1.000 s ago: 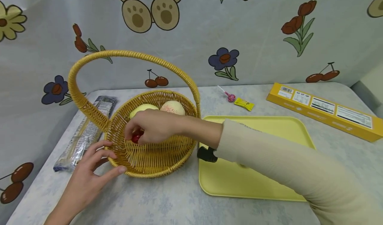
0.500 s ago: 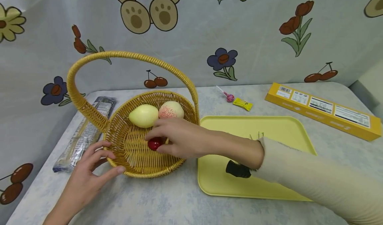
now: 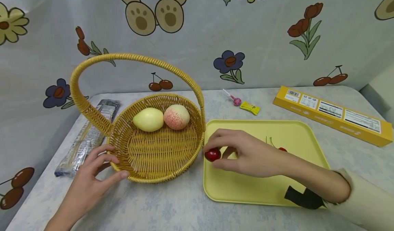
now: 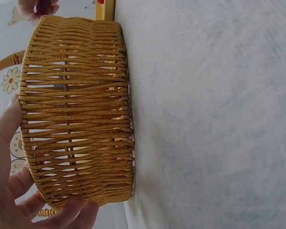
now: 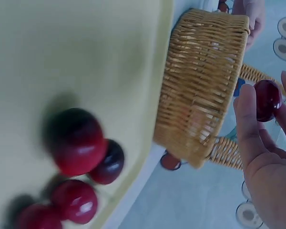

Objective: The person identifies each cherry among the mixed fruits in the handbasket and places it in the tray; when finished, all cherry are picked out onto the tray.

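A dark red cherry (image 3: 212, 154) is pinched between the thumb and fingers of my right hand (image 3: 246, 154), over the left edge of the yellow tray (image 3: 246, 193). In the right wrist view several more cherries (image 5: 75, 201) lie on the tray; my arm mostly hides them in the head view. My left hand (image 3: 89, 181) holds the rim of the wicker basket (image 3: 163, 152), thumb at the front and fingers at the left side. Inside the basket, toward the back, sit a pale yellow lemon-shaped fruit (image 3: 148, 119) and a pink-speckled peach (image 3: 176, 117).
The basket's tall arched handle (image 3: 135, 56) rises above it. A flat plastic packet (image 3: 89, 138) lies left of the basket. Behind the tray are a lollipop (image 3: 236, 101) and a yellow wrapped candy (image 3: 250, 108). A long orange box (image 3: 332, 114) lies at the back right.
My right hand has carried the cherry from inside the basket rightward, out to above the tray's left edge. The left hand has stayed at the basket rim.
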A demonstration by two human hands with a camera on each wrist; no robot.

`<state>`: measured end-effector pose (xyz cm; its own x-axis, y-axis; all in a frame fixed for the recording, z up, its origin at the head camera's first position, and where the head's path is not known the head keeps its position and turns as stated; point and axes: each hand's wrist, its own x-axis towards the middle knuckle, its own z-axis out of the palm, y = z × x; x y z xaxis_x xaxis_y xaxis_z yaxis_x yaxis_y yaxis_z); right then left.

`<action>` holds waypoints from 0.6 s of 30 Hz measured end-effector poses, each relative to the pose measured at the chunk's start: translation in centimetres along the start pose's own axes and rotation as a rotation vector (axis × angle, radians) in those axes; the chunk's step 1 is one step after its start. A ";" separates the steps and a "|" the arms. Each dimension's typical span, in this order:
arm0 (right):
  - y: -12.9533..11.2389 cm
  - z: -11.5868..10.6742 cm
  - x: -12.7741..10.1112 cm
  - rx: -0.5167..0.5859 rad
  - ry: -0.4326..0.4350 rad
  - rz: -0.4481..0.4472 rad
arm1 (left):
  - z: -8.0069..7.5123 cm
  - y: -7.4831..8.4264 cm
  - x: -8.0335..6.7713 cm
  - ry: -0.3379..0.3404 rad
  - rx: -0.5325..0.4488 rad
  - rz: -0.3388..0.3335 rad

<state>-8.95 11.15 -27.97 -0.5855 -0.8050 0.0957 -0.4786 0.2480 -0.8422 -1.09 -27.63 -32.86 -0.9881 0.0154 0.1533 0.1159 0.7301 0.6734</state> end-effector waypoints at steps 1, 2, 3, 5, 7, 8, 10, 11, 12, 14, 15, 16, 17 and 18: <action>0.3 -0.2 -0.7 0.003 0.018 0.017 | 0.0 0.0 0.0 -0.002 0.000 -0.003; 0.6 -0.4 -1.4 0.001 0.034 0.043 | -0.1 0.0 0.0 -0.004 -0.001 -0.006; 0.9 -0.7 -2.2 -0.003 0.050 0.063 | -0.1 0.0 0.0 -0.005 -0.003 -0.008; 1.4 -1.2 -3.6 -0.010 0.074 0.102 | -0.1 0.0 0.0 -0.006 -0.005 -0.010; 1.9 -1.6 -4.9 -0.024 0.089 0.130 | -0.1 0.0 0.0 -0.005 -0.005 -0.009; 2.2 -1.8 -5.6 -0.029 0.093 0.145 | -0.1 0.0 0.0 -0.005 -0.005 -0.010; 2.7 -2.1 -6.7 -0.052 0.101 0.176 | -0.1 0.0 0.0 -0.003 -0.005 -0.007; 3.0 -2.2 -7.3 -0.075 0.105 0.195 | -0.1 0.0 0.0 -0.002 -0.007 -0.006; 3.3 -2.4 -7.8 -0.109 0.108 0.214 | -0.1 0.0 0.0 -0.001 -0.008 -0.006; 3.8 -2.6 -8.8 -0.184 0.116 0.247 | -0.1 0.0 0.0 -0.001 -0.009 -0.006; 4.1 -2.7 -9.2 -0.225 0.119 0.264 | -0.1 0.0 0.0 -0.001 -0.011 -0.006; 4.4 -2.8 -9.6 -0.265 0.121 0.280 | -0.1 0.0 0.0 0.000 -0.012 -0.007; 4.6 -2.9 -9.9 -0.295 0.120 0.298 | -0.1 -0.1 0.0 0.000 -0.013 -0.008; 4.9 -3.0 -10.1 -0.321 0.117 0.315 | -0.1 -0.1 0.0 0.000 -0.013 -0.009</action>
<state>-7.34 22.09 -31.49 -0.7959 -0.6021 -0.0636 -0.4332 0.6398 -0.6348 -1.10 -27.72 -32.87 -0.9890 0.0086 0.1475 0.1083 0.7212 0.6842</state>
